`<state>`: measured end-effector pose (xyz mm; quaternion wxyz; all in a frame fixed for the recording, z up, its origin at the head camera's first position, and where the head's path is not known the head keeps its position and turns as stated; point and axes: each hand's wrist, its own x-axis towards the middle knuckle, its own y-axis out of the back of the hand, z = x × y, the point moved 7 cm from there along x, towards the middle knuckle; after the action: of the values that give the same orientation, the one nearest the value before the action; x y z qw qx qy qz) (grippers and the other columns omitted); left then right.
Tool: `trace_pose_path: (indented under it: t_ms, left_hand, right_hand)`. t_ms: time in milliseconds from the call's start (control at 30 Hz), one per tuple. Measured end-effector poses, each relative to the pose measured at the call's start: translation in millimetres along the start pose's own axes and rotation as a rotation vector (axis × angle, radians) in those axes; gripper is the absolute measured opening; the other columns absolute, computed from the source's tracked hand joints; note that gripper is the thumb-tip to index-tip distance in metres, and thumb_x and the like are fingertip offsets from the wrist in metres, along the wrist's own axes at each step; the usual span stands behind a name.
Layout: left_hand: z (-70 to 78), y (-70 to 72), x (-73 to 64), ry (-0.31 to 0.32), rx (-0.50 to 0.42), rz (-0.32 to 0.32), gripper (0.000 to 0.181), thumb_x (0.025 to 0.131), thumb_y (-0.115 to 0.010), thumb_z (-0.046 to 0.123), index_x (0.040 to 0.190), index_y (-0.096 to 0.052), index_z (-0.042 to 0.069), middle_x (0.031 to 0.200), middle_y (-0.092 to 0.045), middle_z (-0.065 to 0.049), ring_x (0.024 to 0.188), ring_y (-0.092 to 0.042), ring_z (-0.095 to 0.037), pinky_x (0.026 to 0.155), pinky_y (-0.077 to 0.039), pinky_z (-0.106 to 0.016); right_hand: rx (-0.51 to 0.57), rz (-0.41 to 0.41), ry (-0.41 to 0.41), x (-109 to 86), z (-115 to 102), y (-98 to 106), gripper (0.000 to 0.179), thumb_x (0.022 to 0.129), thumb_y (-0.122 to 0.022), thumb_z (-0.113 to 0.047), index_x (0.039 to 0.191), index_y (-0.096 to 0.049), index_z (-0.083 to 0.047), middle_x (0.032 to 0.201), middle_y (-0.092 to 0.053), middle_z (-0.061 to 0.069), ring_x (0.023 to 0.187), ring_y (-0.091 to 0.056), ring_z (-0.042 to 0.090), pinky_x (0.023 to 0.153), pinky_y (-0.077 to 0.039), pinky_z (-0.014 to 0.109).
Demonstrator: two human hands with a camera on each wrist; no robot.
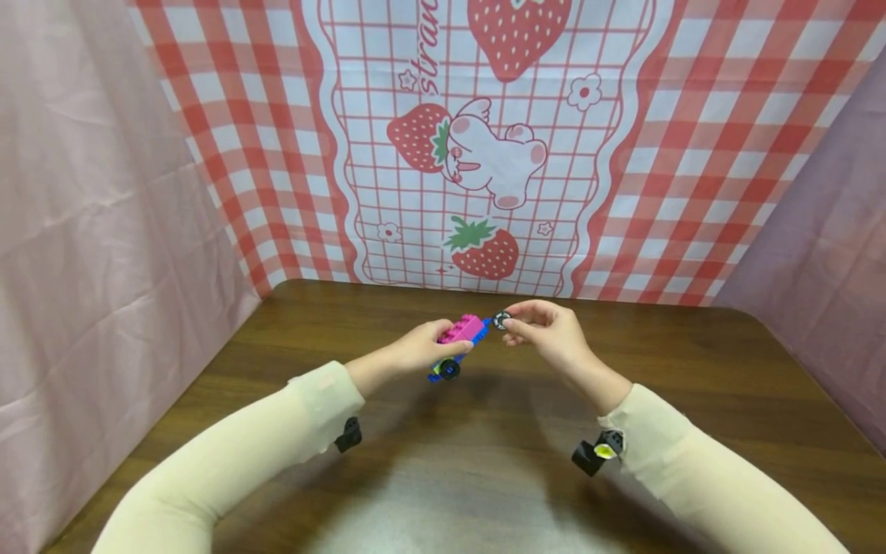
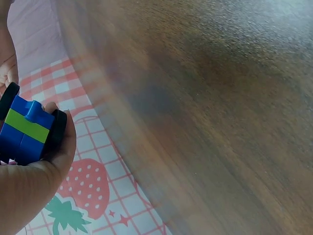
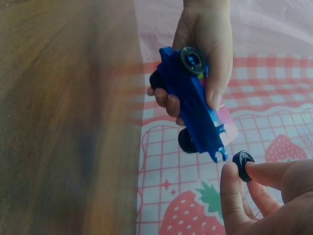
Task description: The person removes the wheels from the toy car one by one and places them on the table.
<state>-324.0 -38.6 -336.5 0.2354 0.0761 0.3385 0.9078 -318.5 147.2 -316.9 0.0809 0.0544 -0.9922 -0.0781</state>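
Observation:
My left hand (image 1: 422, 346) grips a toy car (image 3: 188, 105) built of blue, pink and lime bricks, held above the table. Pink bricks (image 1: 462, 329) sit on its blue base. In the right wrist view the underside shows, with black wheels at three corners; the corner nearest my right hand has none. Between thumb and fingers, my right hand (image 1: 554, 335) pinches a loose black wheel (image 3: 242, 165), just apart from that end of the car. From the left wrist, the car's blue and lime end (image 2: 29, 125) shows between two wheels.
Beneath both hands lies a brown wooden table (image 1: 471, 462). A red and white checked cloth with strawberries (image 1: 484, 254) hangs along its far edge. Pale pink curtains (image 1: 104, 192) flank the sides. Each sleeve cuff carries a small black device (image 1: 349, 435).

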Motion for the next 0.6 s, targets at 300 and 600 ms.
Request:
trace_pose_path:
  t_ms: [300,600]
  left_hand:
    - [-7.0,0.5,0.7,0.019,-0.045,0.0,0.033,0.096,-0.059,0.033,0.108,-0.057,0.001,0.084,-0.057,-0.003,0.071,-0.048,-0.012,0.059,-0.042,-0.022]
    - [-9.2,0.7,-1.0,0.016,-0.086,-0.006,0.031,0.097,-0.059,0.03,0.105,-0.055,0.001,0.078,-0.05,0.0,0.065,-0.044,-0.011,0.055,-0.04,-0.022]
  right_hand:
    - [0.05,0.004,-0.067,11.0,10,3,0.033,0.09,-0.066,-0.003,0.117,-0.057,0.014,0.076,-0.07,-0.004,0.065,-0.069,0.008,0.07,-0.059,0.028]
    - [0.033,0.029,-0.114,25.0,18,5,0.033,0.09,-0.066,-0.004,0.116,-0.057,0.014,0.076,-0.07,-0.003,0.063,-0.068,0.008,0.07,-0.058,0.027]
